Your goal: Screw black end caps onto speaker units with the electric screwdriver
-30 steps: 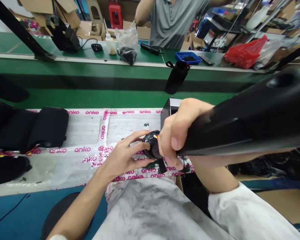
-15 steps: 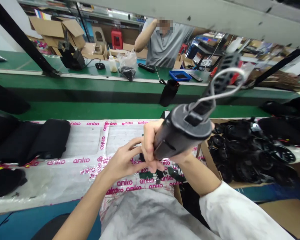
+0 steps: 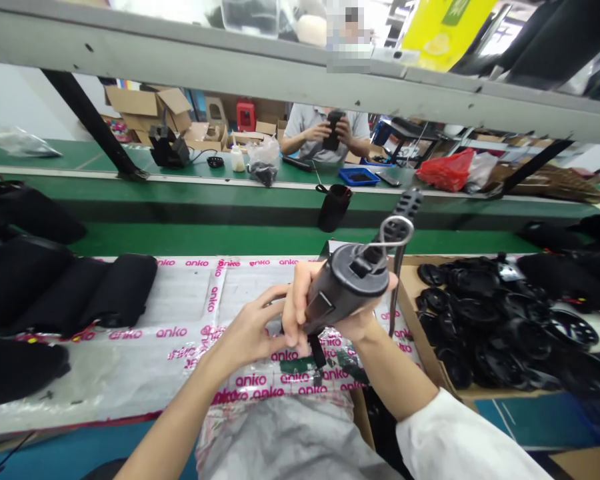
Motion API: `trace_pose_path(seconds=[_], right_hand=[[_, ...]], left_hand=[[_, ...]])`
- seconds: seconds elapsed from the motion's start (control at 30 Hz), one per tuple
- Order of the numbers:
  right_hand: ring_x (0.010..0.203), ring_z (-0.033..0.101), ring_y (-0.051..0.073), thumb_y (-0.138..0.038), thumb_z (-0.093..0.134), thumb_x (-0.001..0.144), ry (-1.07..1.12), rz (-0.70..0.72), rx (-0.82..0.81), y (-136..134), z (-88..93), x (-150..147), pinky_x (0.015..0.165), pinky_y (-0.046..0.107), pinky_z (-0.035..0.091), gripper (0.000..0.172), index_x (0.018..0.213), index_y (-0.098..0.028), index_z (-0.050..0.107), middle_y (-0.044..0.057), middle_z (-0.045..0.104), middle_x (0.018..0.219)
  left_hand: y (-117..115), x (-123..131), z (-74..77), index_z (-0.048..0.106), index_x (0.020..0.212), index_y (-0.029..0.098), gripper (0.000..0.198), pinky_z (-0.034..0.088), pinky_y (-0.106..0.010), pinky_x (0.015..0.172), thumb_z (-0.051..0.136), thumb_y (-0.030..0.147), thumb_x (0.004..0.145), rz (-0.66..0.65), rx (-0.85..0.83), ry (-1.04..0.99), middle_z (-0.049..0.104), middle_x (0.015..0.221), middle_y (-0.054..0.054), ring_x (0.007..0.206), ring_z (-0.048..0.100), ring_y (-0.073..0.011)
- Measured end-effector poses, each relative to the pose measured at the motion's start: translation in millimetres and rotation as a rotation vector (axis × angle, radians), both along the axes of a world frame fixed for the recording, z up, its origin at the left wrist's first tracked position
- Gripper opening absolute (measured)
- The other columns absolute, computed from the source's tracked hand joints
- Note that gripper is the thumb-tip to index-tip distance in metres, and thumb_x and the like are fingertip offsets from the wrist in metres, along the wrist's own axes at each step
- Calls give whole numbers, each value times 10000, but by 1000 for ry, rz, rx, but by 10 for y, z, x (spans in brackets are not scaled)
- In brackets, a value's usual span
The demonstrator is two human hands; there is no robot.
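Note:
My right hand (image 3: 347,317) is wrapped around a black electric screwdriver (image 3: 347,280), which stands tilted with its top toward me. A bent wire loop and a ribbed cable sleeve rise from that top. My left hand (image 3: 257,327) is beside the screwdriver's lower end, fingers curved in and partly spread, their tips hidden behind my right fingers. What they grip there I cannot make out; only a dark bit shows between them. Below my hands a short black strip (image 3: 318,351) shows over the foam-wrapped work surface (image 3: 173,293) with pink lettering.
Black fabric-covered cylinders (image 3: 123,290) lie at left. A cardboard box (image 3: 413,313) of black plastic rings (image 3: 480,310) stands at right. Another black cylinder (image 3: 334,208) stands ahead by the green bench. A person (image 3: 325,133) across holds a dark object. A shelf beam (image 3: 300,87) crosses above.
The view has tilted up, showing more of the shelf. The screwdriver sits lower and farther from the camera, still in my right hand. The person across now holds a dark object in both hands.

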State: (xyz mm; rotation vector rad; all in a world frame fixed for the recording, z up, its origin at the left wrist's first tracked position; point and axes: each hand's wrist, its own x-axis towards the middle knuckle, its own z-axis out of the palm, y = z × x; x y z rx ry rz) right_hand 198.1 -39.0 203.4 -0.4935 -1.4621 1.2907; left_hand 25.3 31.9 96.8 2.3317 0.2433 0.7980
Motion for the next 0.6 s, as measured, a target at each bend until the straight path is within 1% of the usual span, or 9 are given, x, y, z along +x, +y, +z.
trace_pose_path(seconds=[0.1,0.2,0.27,0.33,0.4,0.47,0.5,0.57,0.6], right_hand=[[508,666,194,-1083,309,801,41,-159,55,-35,-22,-17,419,263,538,955,814,-186,637,97,706,659],[431,626,181,-1019,357,877,184,-366,154,-138,52,104,365,258,489,902,809,-189,703,83,715,641],[344,567,157,-985,397,901,299,-535,234,-312,160,309,300,243,412,872,823,-193,751,68,719,629],[274,500,132,-985,461,876,363,-715,275,-571,265,599,245,236,327,860,826,-190,786,54,710,613],[248,460,116,-917,613,861,366,-910,195,-864,280,911,216,242,275,752,822,-194,814,36,700,619],[204,405,108,-892,695,819,269,-940,96,-1128,129,1171,194,233,241,713,822,-191,830,30,695,577],[213,418,118,-925,659,815,249,-969,-20,-1234,-13,1262,210,238,280,747,843,-197,825,39,702,580],[273,500,134,-931,672,797,221,-1016,-279,-1388,-394,1357,294,254,406,739,879,-205,783,63,747,646],[287,508,131,-955,685,761,198,-1043,-417,-1438,-607,1365,303,235,379,775,890,-194,752,67,745,648]], left_hand=[[-23,21,61,710,1306,254,469,687,-433,1034,887,244,873,-34,-40,23,692,1498,-119,1267,766,-310],[-1,40,66,698,1195,216,391,654,-453,1080,899,283,866,-29,-27,52,683,1503,-154,1313,745,-324],[57,38,69,676,1047,207,311,645,-481,1084,899,328,867,-6,-31,70,694,1482,-167,1328,735,-331],[161,26,109,644,962,209,312,660,-486,1046,894,366,864,25,-77,88,703,1469,-171,1327,732,-329],[318,23,203,638,942,213,336,678,-467,995,897,404,847,74,-121,94,714,1454,-169,1317,731,-326],[531,62,336,644,928,215,360,675,-450,989,909,435,823,142,-136,78,729,1424,-158,1320,721,-323],[659,105,404,648,918,213,373,665,-448,1006,915,450,810,180,-132,62,736,1407,-151,1328,711,-325],[954,247,514,652,894,205,401,660,-434,991,921,481,781,246,-122,14,744,1368,-138,1284,721,-323],[1116,342,547,654,892,201,417,658,-431,978,923,492,764,284,-116,-9,747,1335,-129,1217,740,-310]])
